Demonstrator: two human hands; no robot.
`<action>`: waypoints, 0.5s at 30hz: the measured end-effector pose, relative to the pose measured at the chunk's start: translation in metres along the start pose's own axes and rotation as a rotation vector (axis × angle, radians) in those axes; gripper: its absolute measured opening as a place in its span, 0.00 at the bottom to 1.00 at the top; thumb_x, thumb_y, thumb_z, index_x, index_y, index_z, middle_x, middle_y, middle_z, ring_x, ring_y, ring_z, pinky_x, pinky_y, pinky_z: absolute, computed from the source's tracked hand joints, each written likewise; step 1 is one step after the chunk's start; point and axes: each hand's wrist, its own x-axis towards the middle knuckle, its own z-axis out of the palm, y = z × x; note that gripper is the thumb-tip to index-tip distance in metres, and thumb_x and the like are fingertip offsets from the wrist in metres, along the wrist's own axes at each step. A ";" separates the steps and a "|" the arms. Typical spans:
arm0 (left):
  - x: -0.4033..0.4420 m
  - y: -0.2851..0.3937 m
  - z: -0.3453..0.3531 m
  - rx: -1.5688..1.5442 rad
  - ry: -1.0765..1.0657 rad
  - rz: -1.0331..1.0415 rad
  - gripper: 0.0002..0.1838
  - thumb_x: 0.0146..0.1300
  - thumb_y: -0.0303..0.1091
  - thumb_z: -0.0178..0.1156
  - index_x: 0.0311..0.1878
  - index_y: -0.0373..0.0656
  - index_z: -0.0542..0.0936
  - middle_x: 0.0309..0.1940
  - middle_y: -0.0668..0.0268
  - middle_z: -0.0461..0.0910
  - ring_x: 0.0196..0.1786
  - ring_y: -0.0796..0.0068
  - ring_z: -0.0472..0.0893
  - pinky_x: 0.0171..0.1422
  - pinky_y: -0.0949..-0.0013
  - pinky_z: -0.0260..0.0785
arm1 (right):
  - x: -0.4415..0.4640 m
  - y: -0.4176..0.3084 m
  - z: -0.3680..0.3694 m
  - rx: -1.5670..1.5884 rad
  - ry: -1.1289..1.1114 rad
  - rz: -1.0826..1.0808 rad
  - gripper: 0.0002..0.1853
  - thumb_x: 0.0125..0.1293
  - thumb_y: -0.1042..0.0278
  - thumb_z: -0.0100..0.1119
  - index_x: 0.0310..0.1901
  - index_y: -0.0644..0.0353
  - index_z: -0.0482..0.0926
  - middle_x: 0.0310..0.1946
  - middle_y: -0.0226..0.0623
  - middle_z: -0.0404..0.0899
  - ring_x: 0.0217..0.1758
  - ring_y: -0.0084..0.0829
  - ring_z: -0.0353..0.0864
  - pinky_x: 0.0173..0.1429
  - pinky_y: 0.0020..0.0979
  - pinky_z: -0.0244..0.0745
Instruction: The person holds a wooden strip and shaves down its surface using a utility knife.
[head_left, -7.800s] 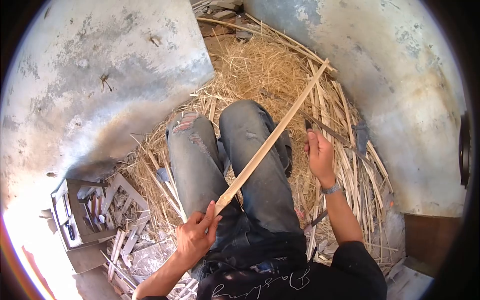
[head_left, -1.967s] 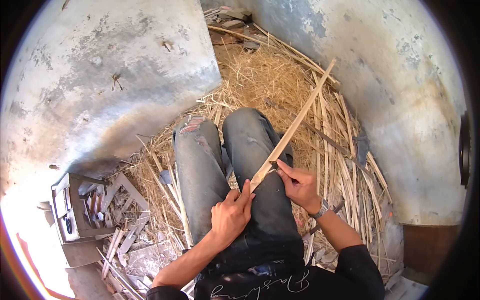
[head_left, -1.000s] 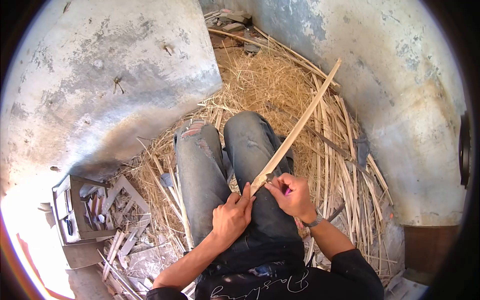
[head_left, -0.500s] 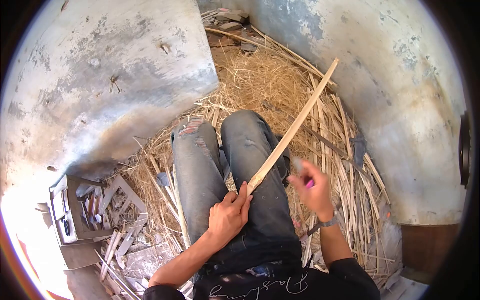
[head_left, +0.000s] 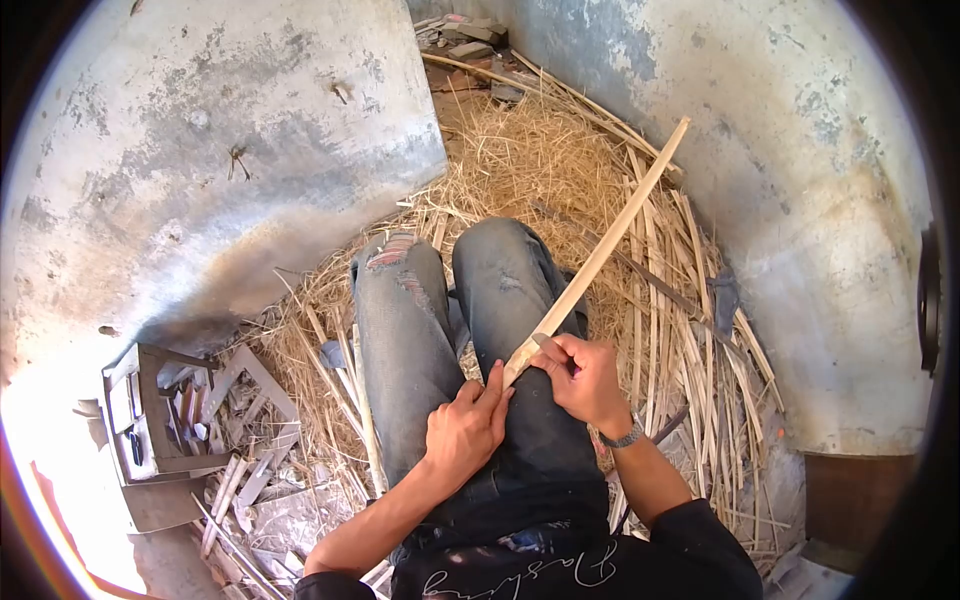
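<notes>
A long pale wooden strip point(head_left: 615, 234) slants from my lap up to the right across my thigh, its upper tip near the wall. My left hand point(head_left: 466, 424) pinches the strip's lower end between finger and thumb. Just right of that end, my right hand point(head_left: 584, 378), with a watch on the wrist, is closed round a small knife point(head_left: 543, 341). The blade's tip lies against the strip near its roughly cut lower part. Most of the knife is hidden inside the fingers.
Shavings point(head_left: 520, 150) cover the floor beyond my knees. Many thin strips point(head_left: 690, 330) lie along the right wall. On the left an overturned wooden frame point(head_left: 190, 464) stands beside scraps. A dark blade-like bar point(head_left: 655, 284) lies across the strips.
Since half a second ago, my right hand has come back left and down, bringing the knife onto the strip. My left hand keeps its hold on the lower end.
</notes>
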 end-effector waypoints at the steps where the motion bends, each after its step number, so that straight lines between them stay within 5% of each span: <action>1: 0.001 0.001 -0.002 -0.018 -0.007 -0.021 0.22 0.72 0.38 0.69 0.67 0.46 0.84 0.28 0.63 0.77 0.23 0.57 0.82 0.29 0.53 0.76 | -0.005 0.001 -0.002 0.000 -0.001 0.000 0.12 0.67 0.71 0.76 0.31 0.65 0.82 0.18 0.33 0.72 0.21 0.20 0.67 0.28 0.29 0.64; 4: 0.001 0.002 -0.004 -0.071 -0.006 -0.040 0.21 0.72 0.37 0.69 0.66 0.44 0.84 0.28 0.61 0.77 0.25 0.55 0.82 0.31 0.52 0.76 | -0.015 0.015 -0.025 0.134 -0.027 0.121 0.10 0.67 0.71 0.76 0.33 0.65 0.84 0.19 0.32 0.76 0.24 0.18 0.71 0.30 0.28 0.66; 7: 0.003 0.002 -0.010 -0.135 -0.038 -0.055 0.21 0.73 0.35 0.68 0.66 0.41 0.84 0.27 0.58 0.77 0.27 0.53 0.83 0.33 0.52 0.76 | -0.011 0.029 -0.067 -0.058 0.070 0.325 0.09 0.71 0.68 0.71 0.41 0.65 0.86 0.23 0.34 0.83 0.23 0.24 0.78 0.33 0.29 0.74; 9: 0.005 -0.001 -0.011 -0.193 -0.042 -0.043 0.20 0.74 0.34 0.67 0.65 0.39 0.84 0.27 0.57 0.78 0.28 0.53 0.83 0.35 0.53 0.76 | -0.005 0.030 -0.085 -0.388 0.244 0.310 0.11 0.74 0.67 0.69 0.51 0.65 0.88 0.25 0.32 0.85 0.26 0.22 0.78 0.35 0.29 0.75; 13: 0.003 -0.006 -0.018 -0.438 -0.087 -0.030 0.18 0.76 0.31 0.64 0.63 0.32 0.83 0.27 0.52 0.81 0.29 0.53 0.82 0.38 0.56 0.75 | 0.005 0.038 -0.071 -0.104 0.277 0.015 0.20 0.76 0.72 0.66 0.67 0.60 0.84 0.27 0.39 0.86 0.25 0.24 0.79 0.34 0.30 0.75; 15: 0.001 -0.006 -0.021 -0.455 -0.116 -0.049 0.17 0.76 0.31 0.63 0.63 0.31 0.83 0.28 0.51 0.82 0.30 0.54 0.83 0.38 0.56 0.75 | 0.014 0.026 -0.065 -0.170 0.256 -0.016 0.19 0.75 0.73 0.66 0.66 0.61 0.84 0.28 0.42 0.86 0.25 0.25 0.80 0.33 0.30 0.75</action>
